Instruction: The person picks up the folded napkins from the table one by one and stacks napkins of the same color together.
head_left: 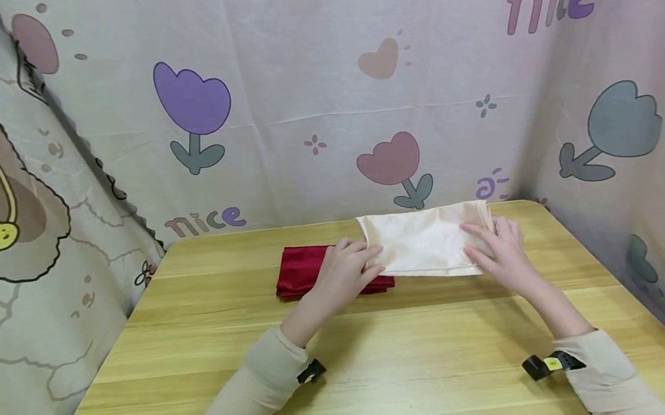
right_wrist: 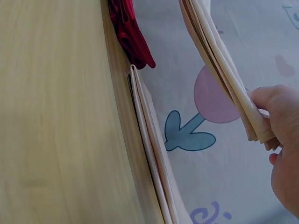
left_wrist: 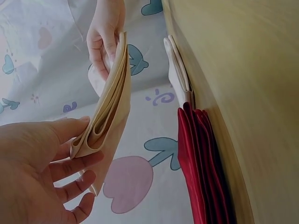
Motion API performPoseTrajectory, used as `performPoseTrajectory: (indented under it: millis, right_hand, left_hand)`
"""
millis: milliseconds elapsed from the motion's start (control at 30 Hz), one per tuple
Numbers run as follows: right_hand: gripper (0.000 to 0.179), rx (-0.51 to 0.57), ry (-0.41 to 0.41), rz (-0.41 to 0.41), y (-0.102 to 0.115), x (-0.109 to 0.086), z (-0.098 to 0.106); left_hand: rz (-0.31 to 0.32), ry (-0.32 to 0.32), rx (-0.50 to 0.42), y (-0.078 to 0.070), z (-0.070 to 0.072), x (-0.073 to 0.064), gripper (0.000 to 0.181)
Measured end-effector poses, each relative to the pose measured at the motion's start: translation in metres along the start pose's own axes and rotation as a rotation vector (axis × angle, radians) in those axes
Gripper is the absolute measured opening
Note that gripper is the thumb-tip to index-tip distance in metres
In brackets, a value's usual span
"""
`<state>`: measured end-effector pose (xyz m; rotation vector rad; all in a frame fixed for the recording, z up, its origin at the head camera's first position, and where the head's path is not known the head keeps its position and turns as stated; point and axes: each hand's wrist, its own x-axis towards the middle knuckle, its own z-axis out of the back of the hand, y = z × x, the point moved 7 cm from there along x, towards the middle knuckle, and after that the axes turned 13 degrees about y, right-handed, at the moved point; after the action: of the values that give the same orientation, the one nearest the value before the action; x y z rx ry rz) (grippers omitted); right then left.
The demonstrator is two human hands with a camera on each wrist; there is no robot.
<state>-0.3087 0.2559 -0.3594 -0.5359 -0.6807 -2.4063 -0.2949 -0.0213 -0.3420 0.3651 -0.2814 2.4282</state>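
A folded cream cloth (head_left: 421,242) with a satin sheen is held up over the back of the table, stretched between both hands. At its left end, my left hand (head_left: 340,269) pinches the folds between thumb and fingers. My right hand (head_left: 504,255) grips the opposite end, thumb on one face and fingers round the other. The left wrist view shows several stacked layers along the cloth's edge (left_wrist: 100,123). A folded dark red cloth (head_left: 302,271) lies on the table, partly covered by the left forearm and hand. Beside it lies another folded pale cloth (right_wrist: 148,130), hidden in the head view behind the held one.
The wooden table (head_left: 383,374) ends at the back against a hanging curtain (head_left: 287,93) printed with tulips and lettering. More printed fabric (head_left: 16,327) hangs along the left side. Black wrist-worn devices (head_left: 311,371) sit at both cuffs.
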Motion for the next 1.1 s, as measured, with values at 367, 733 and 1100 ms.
performPoseTrajectory:
  millis: [367,733,1100]
  right_hand:
    - [0.049,-0.001,-0.023,-0.020,-0.003,-0.001,0.005]
    - [0.048,-0.025,-0.039,-0.015,-0.014,0.000,0.011]
    - [0.046,-0.052,-0.041,-0.023,-0.025,-0.001,0.018]
  left_hand:
    - [-0.003,0.012,-0.003,-0.002,-0.004,0.011,0.033]
    - [0.051,0.082,-0.007,-0.005,-0.013,0.023,0.035]
    - [0.079,0.123,-0.024,-0.010,-0.025,0.036,0.038]
